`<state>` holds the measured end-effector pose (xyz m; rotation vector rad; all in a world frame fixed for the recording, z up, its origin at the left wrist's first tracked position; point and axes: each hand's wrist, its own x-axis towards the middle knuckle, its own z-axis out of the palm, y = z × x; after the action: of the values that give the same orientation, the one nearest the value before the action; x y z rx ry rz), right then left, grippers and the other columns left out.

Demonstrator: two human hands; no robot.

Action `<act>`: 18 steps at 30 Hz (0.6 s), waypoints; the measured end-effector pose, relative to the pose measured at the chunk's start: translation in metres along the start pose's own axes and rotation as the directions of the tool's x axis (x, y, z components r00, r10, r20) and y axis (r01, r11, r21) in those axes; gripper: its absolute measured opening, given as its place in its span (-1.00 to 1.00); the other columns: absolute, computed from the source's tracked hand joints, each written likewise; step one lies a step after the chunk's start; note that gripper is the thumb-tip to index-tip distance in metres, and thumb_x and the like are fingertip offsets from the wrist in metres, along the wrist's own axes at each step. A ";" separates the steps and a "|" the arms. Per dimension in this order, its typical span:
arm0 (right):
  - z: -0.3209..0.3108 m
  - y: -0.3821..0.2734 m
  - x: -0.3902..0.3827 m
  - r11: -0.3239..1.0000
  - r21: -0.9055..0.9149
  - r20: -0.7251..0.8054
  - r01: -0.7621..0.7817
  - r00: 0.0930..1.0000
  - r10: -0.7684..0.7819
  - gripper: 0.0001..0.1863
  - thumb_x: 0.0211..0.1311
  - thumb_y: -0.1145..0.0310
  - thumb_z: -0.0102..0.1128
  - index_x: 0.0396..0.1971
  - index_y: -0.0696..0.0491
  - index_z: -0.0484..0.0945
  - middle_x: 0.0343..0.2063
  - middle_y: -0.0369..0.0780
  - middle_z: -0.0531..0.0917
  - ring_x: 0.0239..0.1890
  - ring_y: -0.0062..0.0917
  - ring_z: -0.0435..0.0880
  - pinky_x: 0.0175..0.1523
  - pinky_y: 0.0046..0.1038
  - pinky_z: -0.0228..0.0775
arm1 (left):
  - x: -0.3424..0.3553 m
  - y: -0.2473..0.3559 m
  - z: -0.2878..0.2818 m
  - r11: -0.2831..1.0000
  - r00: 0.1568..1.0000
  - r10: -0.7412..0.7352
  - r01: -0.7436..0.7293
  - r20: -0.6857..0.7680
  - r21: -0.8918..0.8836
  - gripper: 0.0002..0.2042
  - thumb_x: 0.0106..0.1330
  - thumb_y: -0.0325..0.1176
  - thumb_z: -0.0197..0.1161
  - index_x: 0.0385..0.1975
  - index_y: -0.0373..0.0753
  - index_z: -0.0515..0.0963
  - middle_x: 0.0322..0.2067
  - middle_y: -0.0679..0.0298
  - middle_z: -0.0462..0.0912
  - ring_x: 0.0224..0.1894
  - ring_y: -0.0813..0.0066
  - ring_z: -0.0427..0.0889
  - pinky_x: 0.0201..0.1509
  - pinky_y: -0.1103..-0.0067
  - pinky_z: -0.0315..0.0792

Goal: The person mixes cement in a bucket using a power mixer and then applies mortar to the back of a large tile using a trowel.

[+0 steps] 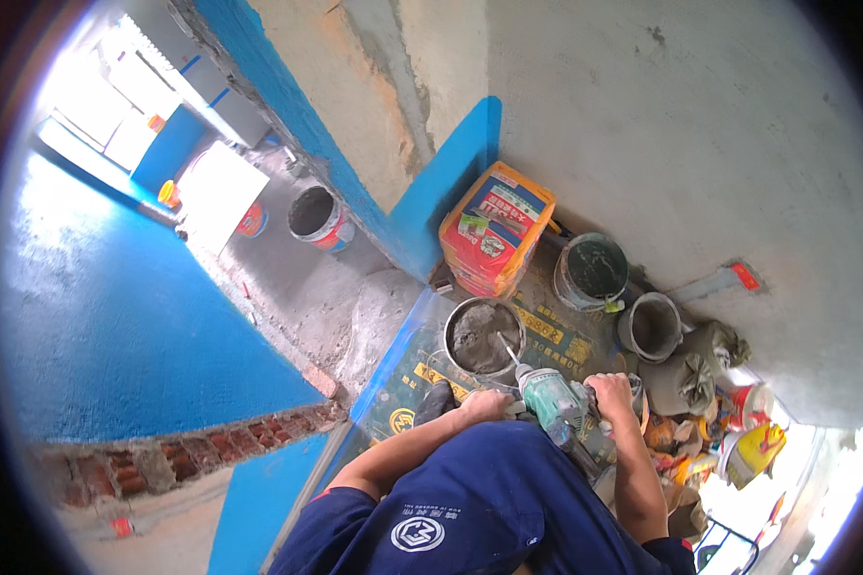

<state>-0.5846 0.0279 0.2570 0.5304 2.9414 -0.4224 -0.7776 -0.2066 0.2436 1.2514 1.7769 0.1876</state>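
Note:
A green and grey power mixer (pixel 552 399) is held low in front of me, its metal shaft (pixel 508 347) slanting into a bucket (pixel 448 347). Wet grey mortar (pixel 477 335) fills much of that bucket, and the shaft's lower end is sunk out of sight in it. My left hand (pixel 486 404) is closed round the mixer's side handle. On the other side, my right hand (pixel 611 395) wraps the handle at the right of the machine. Just left of my left hand, a dark shoe (pixel 435 402) stands beside the bucket.
Stacked red and yellow bags (pixel 497 230) stand beyond the bucket. To the right are a dark bucket (pixel 592 270), a grey bucket (pixel 651 327), grey sacks (pixel 682 383) and piled packaging (pixel 753 454). Dark printed floor sheeting (pixel 547 331) lies underneath. Another bucket (pixel 332 236) stands past the blue-edged wall.

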 end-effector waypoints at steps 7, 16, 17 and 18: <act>-0.005 -0.091 -0.011 0.996 -0.085 -0.037 -0.017 0.999 0.014 -0.84 -0.01 0.44 -0.01 -0.49 -0.10 0.56 -0.54 -0.28 0.58 -0.37 -0.38 0.56 -0.20 -0.30 0.25 | -0.050 -0.056 0.022 0.991 0.995 0.093 -0.095 -0.023 -0.094 -0.57 0.08 -0.10 0.19 -0.02 -0.05 0.47 -0.34 0.05 0.63 -0.23 0.09 0.62 -0.19 0.27 0.48; -0.019 -0.165 -0.004 0.969 -0.247 0.089 0.002 0.996 0.020 -0.84 -0.04 0.48 0.02 -0.49 -0.06 0.58 -0.52 -0.28 0.60 -0.35 -0.39 0.56 -0.16 -0.35 0.26 | -0.072 -0.098 0.062 0.976 0.993 0.118 -0.115 0.005 -0.187 -0.63 0.14 -0.12 0.16 -0.10 -0.17 0.48 -0.32 0.04 0.62 -0.21 0.08 0.61 -0.17 0.25 0.48; -0.021 -0.168 0.000 0.972 -0.237 0.069 0.007 0.998 0.010 -0.84 -0.05 0.49 0.03 -0.49 -0.06 0.58 -0.52 -0.28 0.60 -0.35 -0.39 0.56 -0.16 -0.35 0.25 | -0.075 -0.099 0.061 0.977 0.993 0.113 -0.107 0.023 -0.185 -0.63 0.13 -0.11 0.17 -0.14 -0.20 0.49 -0.33 0.05 0.62 -0.20 0.08 0.61 -0.16 0.24 0.47; -0.024 -0.170 0.002 0.970 -0.245 0.070 0.013 0.998 0.004 -0.84 -0.05 0.49 0.03 -0.49 -0.06 0.58 -0.52 -0.28 0.60 -0.35 -0.39 0.56 -0.16 -0.35 0.25 | -0.076 -0.098 0.061 0.976 0.993 0.114 -0.109 0.014 -0.190 -0.63 0.13 -0.11 0.17 -0.14 -0.20 0.49 -0.33 0.05 0.62 -0.20 0.08 0.61 -0.16 0.24 0.47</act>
<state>-0.6493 -0.1177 0.3217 0.4662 2.8701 -0.0724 -0.7933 -0.3364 0.1974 1.2112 1.6274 0.3945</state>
